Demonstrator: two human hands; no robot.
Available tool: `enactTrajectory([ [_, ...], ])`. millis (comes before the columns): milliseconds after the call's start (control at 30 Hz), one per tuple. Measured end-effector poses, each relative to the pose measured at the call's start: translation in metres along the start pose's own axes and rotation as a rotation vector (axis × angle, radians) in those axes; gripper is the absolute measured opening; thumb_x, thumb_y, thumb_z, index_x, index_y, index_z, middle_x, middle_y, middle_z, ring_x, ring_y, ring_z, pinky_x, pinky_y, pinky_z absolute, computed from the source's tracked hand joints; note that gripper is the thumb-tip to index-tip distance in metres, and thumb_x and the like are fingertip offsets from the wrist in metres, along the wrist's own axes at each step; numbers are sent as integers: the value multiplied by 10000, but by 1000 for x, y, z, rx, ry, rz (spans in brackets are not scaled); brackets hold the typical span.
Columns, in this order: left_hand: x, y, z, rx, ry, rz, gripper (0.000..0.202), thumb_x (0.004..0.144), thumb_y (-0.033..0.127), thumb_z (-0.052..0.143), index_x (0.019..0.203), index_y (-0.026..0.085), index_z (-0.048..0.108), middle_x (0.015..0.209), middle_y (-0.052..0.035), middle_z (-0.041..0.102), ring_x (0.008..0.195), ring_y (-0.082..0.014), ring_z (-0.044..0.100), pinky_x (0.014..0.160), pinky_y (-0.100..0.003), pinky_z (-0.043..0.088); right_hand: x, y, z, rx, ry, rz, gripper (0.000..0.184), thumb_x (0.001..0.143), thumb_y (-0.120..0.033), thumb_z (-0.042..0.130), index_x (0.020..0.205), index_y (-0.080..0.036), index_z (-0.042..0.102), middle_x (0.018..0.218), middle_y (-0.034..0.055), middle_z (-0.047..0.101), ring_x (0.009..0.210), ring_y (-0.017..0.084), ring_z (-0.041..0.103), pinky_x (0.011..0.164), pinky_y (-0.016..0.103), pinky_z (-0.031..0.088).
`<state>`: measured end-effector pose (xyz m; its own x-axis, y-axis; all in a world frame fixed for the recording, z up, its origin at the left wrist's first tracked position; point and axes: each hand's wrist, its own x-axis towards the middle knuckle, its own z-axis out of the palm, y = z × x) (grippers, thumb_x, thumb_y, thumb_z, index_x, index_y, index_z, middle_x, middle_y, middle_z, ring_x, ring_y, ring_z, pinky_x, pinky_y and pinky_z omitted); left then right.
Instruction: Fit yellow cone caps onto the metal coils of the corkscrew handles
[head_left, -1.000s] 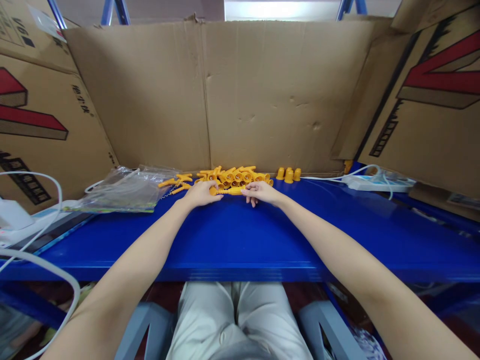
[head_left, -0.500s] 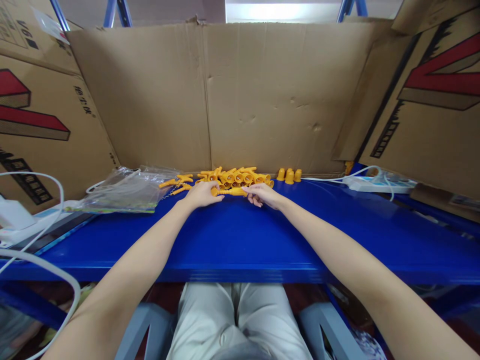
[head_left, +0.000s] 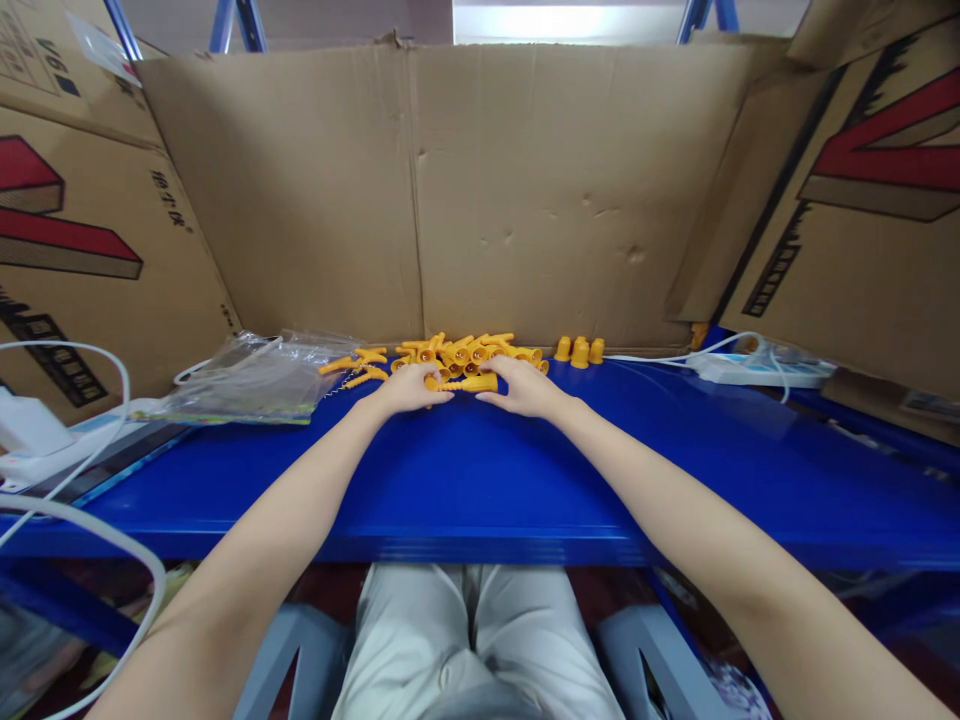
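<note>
A long yellow plastic piece (head_left: 466,383) lies across the far part of the blue table (head_left: 480,470), held at both ends. My left hand (head_left: 407,390) is closed on its left end and my right hand (head_left: 523,388) is closed on its right end. Just behind them is a pile of several yellow plastic parts (head_left: 469,352). A few more yellow parts (head_left: 354,366) lie left of the pile.
Three small yellow caps (head_left: 578,351) stand right of the pile. A clear plastic bag (head_left: 251,380) lies at the left, a white power strip (head_left: 750,370) with cables at the right. Cardboard walls (head_left: 480,190) close off the back and sides.
My right hand has shifted slightly inward along the yellow piece and closed more around its end. The left hand has barely moved.
</note>
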<state>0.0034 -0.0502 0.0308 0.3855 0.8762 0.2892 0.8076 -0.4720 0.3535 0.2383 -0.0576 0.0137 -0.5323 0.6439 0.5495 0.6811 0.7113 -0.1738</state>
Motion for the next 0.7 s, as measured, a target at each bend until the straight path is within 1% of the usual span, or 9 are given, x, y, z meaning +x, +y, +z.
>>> enactTrajectory([
  [33,0,1,0,-24,-19,-13,348,653,512,650,790,197,590,606,22,599,665,-175,579,634,-264,386,1,-2,0,-86,-21,-70,332,831,-321,653,1111,-151,603,1102,142,649,1044,259,587,871,383,423],
  [100,-1,3,-1,-54,-56,-33,348,650,509,647,790,198,583,587,32,585,638,-168,567,617,-260,381,2,-5,0,-184,-56,-153,218,864,-253,596,1051,-146,628,1013,133,668,986,250,591,856,371,398],
  [200,-3,6,-2,-22,-29,-1,353,646,512,645,793,197,580,621,26,591,657,-170,566,618,-261,375,3,-8,-3,-148,-83,-172,146,883,-217,539,939,-131,643,892,108,666,831,203,583,766,310,387],
  [300,-3,8,-3,66,56,92,356,647,503,650,813,194,593,691,6,616,716,-183,578,650,-268,379,3,-8,-7,28,-143,-62,176,862,-293,580,828,-132,641,756,52,631,664,148,534,637,264,363],
  [400,-4,10,-2,144,78,148,362,667,494,641,867,194,605,727,-9,631,729,-192,585,656,-275,379,2,-7,-11,248,-213,116,270,808,-394,637,739,-133,640,594,-12,541,531,103,455,533,238,318],
  [467,-4,11,-1,177,72,157,368,679,497,633,889,196,609,745,-17,638,731,-198,589,645,-276,379,2,-7,-11,414,-248,229,313,755,-442,677,732,-130,654,554,-23,523,502,97,456,507,233,324],
  [533,-4,12,0,186,66,155,374,687,506,626,903,201,610,742,-17,638,734,-201,593,641,-275,385,3,-5,-12,563,-278,315,332,697,-456,719,743,-130,673,555,-17,549,495,99,485,504,235,358],
  [600,-4,13,1,183,63,152,377,693,514,620,911,208,610,721,-11,632,739,-202,597,648,-276,396,3,-4,-12,658,-291,363,322,652,-442,749,719,-135,680,555,-13,570,494,98,504,508,237,387],
  [700,-3,14,2,181,72,148,383,697,518,617,929,212,616,718,-11,634,758,-209,604,673,-285,413,3,-2,-13,732,-298,380,283,631,-409,763,656,-140,678,538,-19,579,487,86,503,507,232,397],
])
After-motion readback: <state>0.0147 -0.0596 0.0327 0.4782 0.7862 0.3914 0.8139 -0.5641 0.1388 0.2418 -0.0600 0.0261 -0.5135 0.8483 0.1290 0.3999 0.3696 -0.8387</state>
